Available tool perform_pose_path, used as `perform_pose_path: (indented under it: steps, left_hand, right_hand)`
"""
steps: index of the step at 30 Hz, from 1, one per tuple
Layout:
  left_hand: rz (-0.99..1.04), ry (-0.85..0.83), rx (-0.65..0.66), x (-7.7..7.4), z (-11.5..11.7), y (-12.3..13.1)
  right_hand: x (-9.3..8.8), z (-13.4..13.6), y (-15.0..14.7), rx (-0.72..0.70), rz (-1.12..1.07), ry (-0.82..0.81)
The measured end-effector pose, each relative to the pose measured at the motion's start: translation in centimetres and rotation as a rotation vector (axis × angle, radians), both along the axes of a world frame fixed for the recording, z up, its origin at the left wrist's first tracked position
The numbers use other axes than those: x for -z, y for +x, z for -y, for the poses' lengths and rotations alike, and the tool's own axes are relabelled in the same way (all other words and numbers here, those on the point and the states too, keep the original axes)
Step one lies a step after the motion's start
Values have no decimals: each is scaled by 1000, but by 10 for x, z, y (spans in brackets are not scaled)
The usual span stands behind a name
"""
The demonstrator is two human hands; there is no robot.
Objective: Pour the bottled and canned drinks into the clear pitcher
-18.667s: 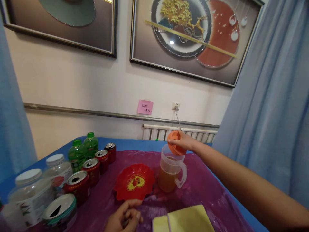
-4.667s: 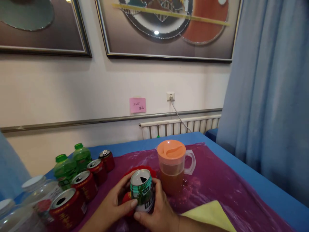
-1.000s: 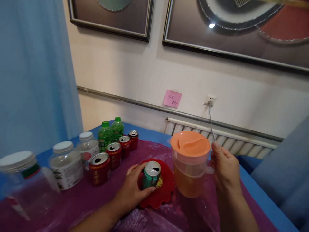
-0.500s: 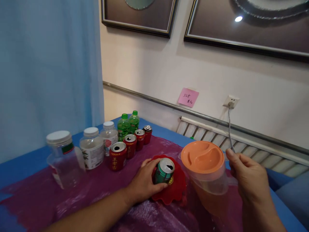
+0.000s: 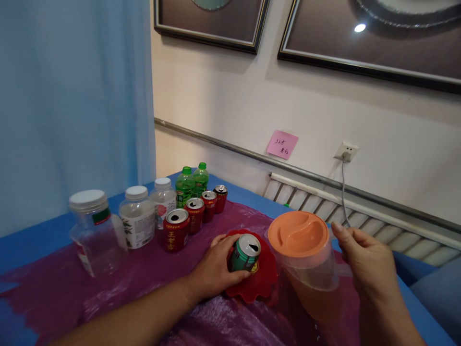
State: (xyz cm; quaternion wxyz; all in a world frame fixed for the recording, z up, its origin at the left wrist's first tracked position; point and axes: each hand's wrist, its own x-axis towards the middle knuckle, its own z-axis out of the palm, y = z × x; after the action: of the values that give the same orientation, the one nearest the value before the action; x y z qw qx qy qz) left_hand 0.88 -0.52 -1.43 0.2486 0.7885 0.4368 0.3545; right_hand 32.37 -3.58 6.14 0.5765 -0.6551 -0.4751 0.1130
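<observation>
My left hand (image 5: pixel 216 264) is wrapped round a green drink can (image 5: pixel 245 253) with an opened top, which stands over a red scalloped mat (image 5: pixel 264 276). To the right, my right hand (image 5: pixel 370 264) grips the handle of a clear plastic pitcher (image 5: pixel 313 274). An orange lid (image 5: pixel 298 234) covers the pitcher, and pale liquid shows inside it. The pitcher leans a little toward the can, with a gap between them. Whether its base touches the table is hard to make out.
Several red cans (image 5: pixel 176 233) stand in a slanting row behind my left hand. Beyond them are two green bottles (image 5: pixel 185 188) and clear white-capped jars (image 5: pixel 137 218). Purple plastic sheeting (image 5: pixel 144 276) covers the blue table surface (image 5: pixel 248 192). A radiator (image 5: pixel 306 192) lines the wall.
The pitcher and my right hand have shifted slightly left, and the pitcher tilts a touch more toward the can. My left hand still holds the can in place.
</observation>
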Motion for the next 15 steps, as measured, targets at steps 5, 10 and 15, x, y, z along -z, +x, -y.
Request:
perform_pose_path:
  steps: [5, 10, 15]
  left_hand:
    - [-5, -15, -23, 0, 1, 0]
    - [-6, -8, -11, 1, 0, 1]
    - [1, -10, 9, -1, 0, 2]
  right_hand:
    - [-3, 2, -4, 14, 28, -3]
    - [-7, 5, -9, 17, 116, 12]
    - [-8, 7, -12, 13, 114, 1]
